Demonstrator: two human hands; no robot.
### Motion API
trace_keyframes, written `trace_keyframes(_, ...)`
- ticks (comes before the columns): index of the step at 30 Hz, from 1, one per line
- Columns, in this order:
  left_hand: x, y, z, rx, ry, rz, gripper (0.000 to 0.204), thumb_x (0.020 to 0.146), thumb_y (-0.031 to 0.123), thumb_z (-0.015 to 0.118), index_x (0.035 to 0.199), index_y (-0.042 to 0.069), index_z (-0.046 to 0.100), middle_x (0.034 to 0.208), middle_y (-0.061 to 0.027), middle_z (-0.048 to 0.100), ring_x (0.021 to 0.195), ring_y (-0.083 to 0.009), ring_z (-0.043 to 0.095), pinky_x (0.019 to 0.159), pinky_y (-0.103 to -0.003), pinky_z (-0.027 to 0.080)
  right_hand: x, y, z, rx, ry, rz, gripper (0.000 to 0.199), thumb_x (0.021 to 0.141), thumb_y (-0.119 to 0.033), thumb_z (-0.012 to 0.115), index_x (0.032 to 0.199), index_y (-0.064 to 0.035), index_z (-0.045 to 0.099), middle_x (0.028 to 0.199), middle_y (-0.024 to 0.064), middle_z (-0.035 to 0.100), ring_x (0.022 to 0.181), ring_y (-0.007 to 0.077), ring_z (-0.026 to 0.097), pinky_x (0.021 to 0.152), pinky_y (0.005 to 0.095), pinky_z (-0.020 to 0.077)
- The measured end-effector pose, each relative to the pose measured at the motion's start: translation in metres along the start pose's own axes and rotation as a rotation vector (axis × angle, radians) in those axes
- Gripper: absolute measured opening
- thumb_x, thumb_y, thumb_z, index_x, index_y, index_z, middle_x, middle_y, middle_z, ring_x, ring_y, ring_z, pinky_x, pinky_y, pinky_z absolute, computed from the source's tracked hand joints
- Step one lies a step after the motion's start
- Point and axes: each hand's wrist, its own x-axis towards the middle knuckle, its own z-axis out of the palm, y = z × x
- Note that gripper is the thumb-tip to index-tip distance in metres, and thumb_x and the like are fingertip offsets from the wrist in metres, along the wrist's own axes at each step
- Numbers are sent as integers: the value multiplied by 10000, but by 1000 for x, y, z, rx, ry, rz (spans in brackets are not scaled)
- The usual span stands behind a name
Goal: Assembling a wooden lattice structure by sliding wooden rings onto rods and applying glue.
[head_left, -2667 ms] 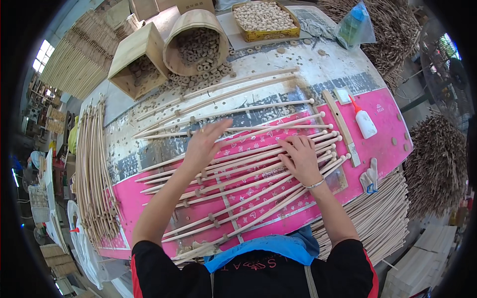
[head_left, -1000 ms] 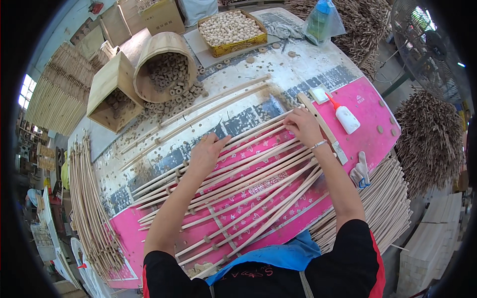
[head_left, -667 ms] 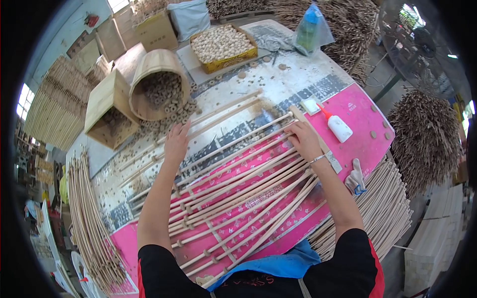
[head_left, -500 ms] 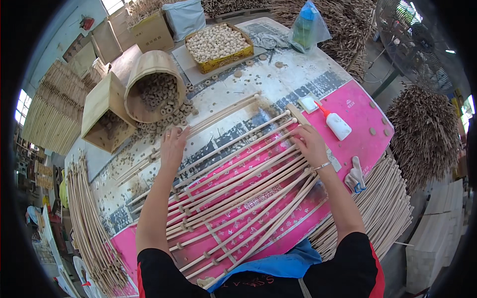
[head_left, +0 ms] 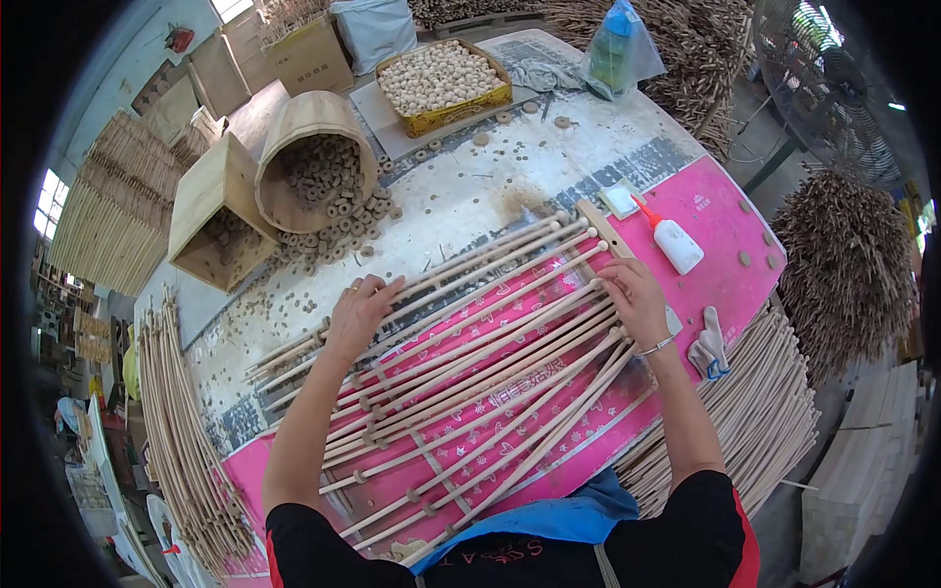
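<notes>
Several slim wooden sticks (head_left: 490,365) lie fanned across the pink sheet, many with a small ball at the right end and a ring toward the left. My left hand (head_left: 361,312) is at the far edge of the row, its fingers curled on the farthest wooden sticks (head_left: 470,259). My right hand (head_left: 635,299) is at the right ends, thumb and fingers closed around the end of one stick in the middle of the row. A flat wooden strip (head_left: 606,230) lies just beyond that hand. Exactly which sticks the left fingers grip is partly hidden.
A white glue bottle (head_left: 678,247) with a red nozzle and a work glove (head_left: 710,343) lie at the right. Beyond are a wooden tub (head_left: 309,113) spilling rings, a wooden box (head_left: 211,196), and a yellow tray (head_left: 456,120) of balls. Stick bundles (head_left: 176,412) flank the table.
The far sticks have come nearer and rightward, against the rest of the row, with my left hand. My right hand has moved slightly nearer along the ball ends. The view has shifted slightly.
</notes>
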Motion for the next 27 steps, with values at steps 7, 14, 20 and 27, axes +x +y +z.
trace_keyframes(7,12,29,10,-131,15,-34,532,837,156,740,1351,252,645,1028,-48,588,957,-268,591,842,-400,514,-2,-7,0,-10,42,-10,124,876,-64,677,996,-56,709,1073,102,678,994,290,655,820,384,544)
trace_keyframes(14,12,24,15,-426,55,-168,413,904,97,669,1307,186,682,987,-76,605,935,-271,583,849,-372,491,7,1,-6,-22,13,11,151,901,-47,643,1042,-46,697,1134,109,677,1056,299,632,904,380,507)
trace_keyframes(20,10,18,9,-514,-6,-237,346,925,24,614,1238,131,715,917,-83,600,915,-270,571,833,-354,474,74,31,30,-77,-24,-146,169,894,-63,638,1048,-81,704,1031,76,663,985,302,617,859,400,503)
trace_keyframes(27,7,22,6,-487,17,-277,294,933,37,621,1181,140,742,919,-78,606,910,-265,572,820,-349,475,123,61,61,-353,-282,-162,64,818,-174,725,841,-225,756,937,-9,604,1032,216,583,911,422,440)
